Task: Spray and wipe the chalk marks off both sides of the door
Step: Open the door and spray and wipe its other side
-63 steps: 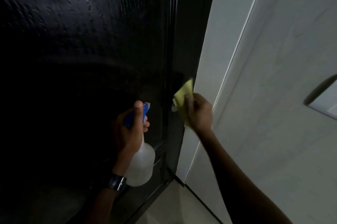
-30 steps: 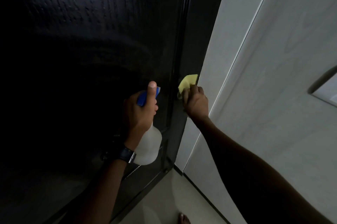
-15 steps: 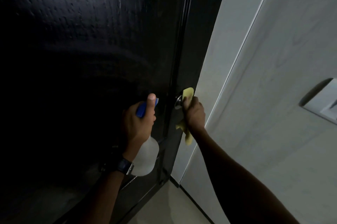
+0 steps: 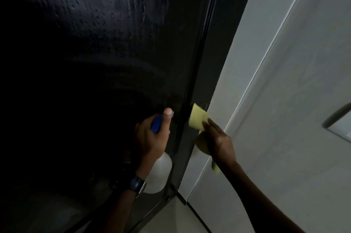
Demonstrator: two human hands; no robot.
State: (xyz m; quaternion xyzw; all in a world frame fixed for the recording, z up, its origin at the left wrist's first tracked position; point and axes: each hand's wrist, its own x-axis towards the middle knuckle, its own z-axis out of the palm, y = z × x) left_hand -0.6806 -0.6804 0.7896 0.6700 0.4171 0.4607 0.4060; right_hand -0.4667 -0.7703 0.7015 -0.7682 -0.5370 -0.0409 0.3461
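The black door (image 4: 106,46) fills the left and centre of the head view, its upper surface wet with droplets. No chalk marks show on it in this dim light. My left hand (image 4: 152,137) grips a white spray bottle (image 4: 158,174) with a blue trigger head, thumb up, close to the door face. My right hand (image 4: 218,140) holds a yellow cloth (image 4: 198,119) against the door's right edge strip. The doorknob is hidden behind the cloth and hand.
A pale grey wall (image 4: 284,99) runs along the right, with a wall switch plate (image 4: 340,124) at the far right. Light floor (image 4: 171,219) shows at the bottom, below the door's corner.
My right hand has shifted the cloth off the metal knob and up along the door's edge; the knob no longer shows. The left hand with the bottle has stayed close to the door.
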